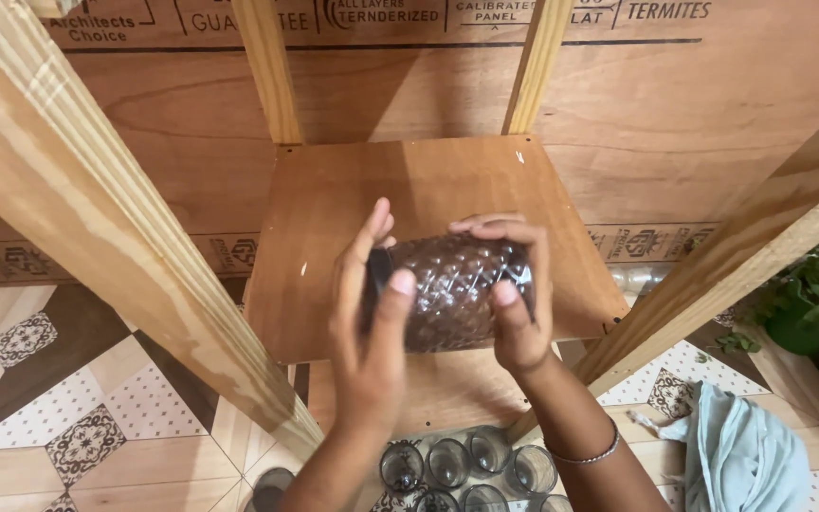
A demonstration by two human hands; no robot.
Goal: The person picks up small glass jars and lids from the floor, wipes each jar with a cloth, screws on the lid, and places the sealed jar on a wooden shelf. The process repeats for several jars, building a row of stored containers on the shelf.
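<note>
- Patterned glass tumbler (pixel 452 292), dark and diamond-cut, is lying on its side in the middle of the frame, held in the air over a small wooden shelf (pixel 334 209) between both hands.
- Left hand (pixel 369 322) is wrapping narrowly around the tumbler's left end, thumb across the front; right hand (pixel 514 294) is closing over the right end, fingers curled on top.
- Slipping looks like the main risk: the faceted glass is being gripped only at its ends, and a loosening hand could be letting it fall onto the shelf or onto the cluster of clear glasses (pixel 466 469) at lower centre, chipping several.
- Wooden posts (pixel 97 228) are crowding in from upper left and right, so a swinging elbow could be knocking the tumbler against them.
- Tumbler's mouth and base are being covered by the palms; which end is open I cannot tell.
- Lower glasses are being cut off by the frame edge and the forearms.
- Pale blue cloth (pixel 741 455) and green leaves (pixel 817 294) at the right are only partly showing.
</note>
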